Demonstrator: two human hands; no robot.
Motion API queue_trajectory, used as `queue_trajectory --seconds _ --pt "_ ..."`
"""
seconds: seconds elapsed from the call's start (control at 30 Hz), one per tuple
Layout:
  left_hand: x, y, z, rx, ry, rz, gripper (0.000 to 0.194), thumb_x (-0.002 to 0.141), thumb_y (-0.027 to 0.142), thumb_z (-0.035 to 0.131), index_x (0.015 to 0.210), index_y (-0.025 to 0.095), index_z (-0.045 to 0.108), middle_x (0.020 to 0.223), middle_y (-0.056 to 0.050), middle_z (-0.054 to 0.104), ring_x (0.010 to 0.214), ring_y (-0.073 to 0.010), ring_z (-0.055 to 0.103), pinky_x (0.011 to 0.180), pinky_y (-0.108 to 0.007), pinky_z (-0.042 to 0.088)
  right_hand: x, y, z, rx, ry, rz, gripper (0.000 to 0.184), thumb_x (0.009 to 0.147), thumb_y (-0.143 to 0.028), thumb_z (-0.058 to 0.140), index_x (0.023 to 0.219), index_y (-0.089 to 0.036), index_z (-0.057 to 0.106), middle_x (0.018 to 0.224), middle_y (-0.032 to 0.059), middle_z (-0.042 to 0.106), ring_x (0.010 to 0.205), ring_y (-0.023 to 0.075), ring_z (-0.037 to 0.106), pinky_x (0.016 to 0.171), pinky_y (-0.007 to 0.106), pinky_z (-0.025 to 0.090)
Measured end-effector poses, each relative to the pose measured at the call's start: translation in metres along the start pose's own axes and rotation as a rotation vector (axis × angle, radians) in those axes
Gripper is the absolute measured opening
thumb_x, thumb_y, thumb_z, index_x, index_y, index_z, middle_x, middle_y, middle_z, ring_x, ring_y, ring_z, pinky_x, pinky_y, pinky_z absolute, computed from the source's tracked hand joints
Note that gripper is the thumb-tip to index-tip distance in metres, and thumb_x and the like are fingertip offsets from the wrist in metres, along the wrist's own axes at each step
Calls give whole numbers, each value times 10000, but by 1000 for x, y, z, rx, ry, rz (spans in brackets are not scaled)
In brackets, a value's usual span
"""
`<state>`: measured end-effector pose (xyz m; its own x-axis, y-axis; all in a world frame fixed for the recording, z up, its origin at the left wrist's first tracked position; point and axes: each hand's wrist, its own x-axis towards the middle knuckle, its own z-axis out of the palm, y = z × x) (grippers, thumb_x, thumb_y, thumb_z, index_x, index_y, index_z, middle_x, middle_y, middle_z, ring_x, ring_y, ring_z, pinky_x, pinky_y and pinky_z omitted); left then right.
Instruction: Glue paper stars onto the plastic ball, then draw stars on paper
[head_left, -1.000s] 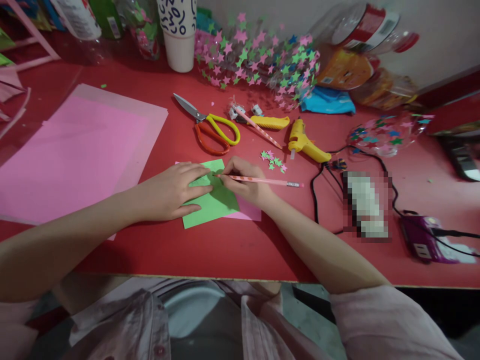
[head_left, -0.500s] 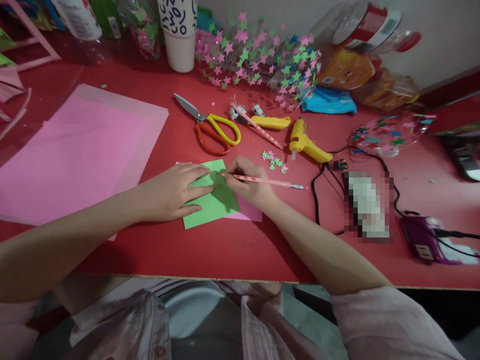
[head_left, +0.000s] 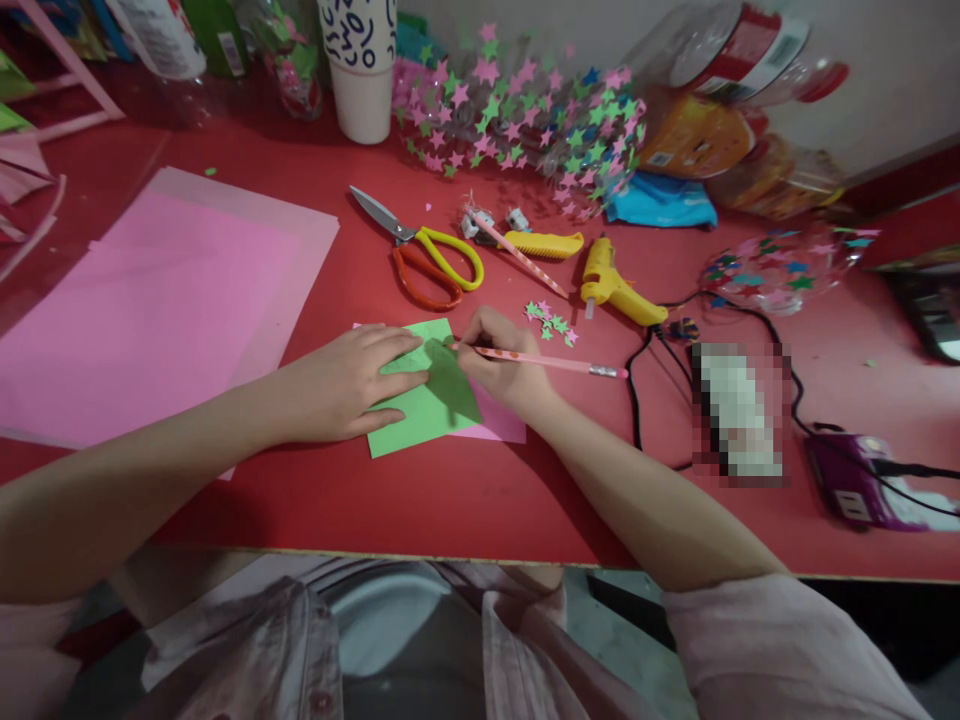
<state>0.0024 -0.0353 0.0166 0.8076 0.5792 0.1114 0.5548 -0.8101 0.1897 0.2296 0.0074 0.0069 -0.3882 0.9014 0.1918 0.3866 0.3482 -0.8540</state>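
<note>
A small green paper (head_left: 424, 412) lies on the red table (head_left: 450, 500), partly over a pink paper (head_left: 501, 424). My left hand (head_left: 341, 384) lies flat on the green paper with its fingers stretched out, pinning it down. My right hand (head_left: 501, 360) is closed round a pink pencil (head_left: 555, 362), whose tip touches the green paper near its top right edge. The pencil's eraser end points right.
Scissors (head_left: 424, 262) with yellow and orange handles, a yellow cutter (head_left: 541, 243), a second pencil (head_left: 517, 255) and a yellow glue gun (head_left: 616, 288) lie behind the hands. Small paper stars (head_left: 550, 323) sit nearby. Large pink sheets (head_left: 157, 300) lie left; cables (head_left: 637, 400) and a purple adapter (head_left: 855, 480) right.
My right hand and the pencil have slid a little to the right along the green paper. My left hand has stayed in place.
</note>
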Motion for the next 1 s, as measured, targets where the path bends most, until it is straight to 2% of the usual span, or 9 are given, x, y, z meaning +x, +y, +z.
queue_trajectory --seconds 0.53,0.83,1.0 --pt "0 1 0 -32 9 -13 446 921 370 528 1312 157 552 1408 -253 436 1320 -394 411 1020 -591 387 -1 1 -4 11 -142 -77 134 716 -146 528 651 -207 428 569 -73 416 526 65 353 505 228 264" --pt "1 2 -1 -53 5 -26 446 915 364 538 1309 156 559 1408 -263 436 1314 -414 415 1008 -612 388 -1 -2 -5 1 -179 -57 145 726 -184 544 654 -213 422 558 -71 422 520 71 360 495 228 258" --pt "-1 1 -1 -51 1 -40 448 912 371 542 1316 176 548 1423 -235 432 1323 -388 411 1034 -592 375 -2 -4 -5 17 -155 -39 145 723 -185 560 649 -211 437 553 -70 432 519 71 375 492 224 277"
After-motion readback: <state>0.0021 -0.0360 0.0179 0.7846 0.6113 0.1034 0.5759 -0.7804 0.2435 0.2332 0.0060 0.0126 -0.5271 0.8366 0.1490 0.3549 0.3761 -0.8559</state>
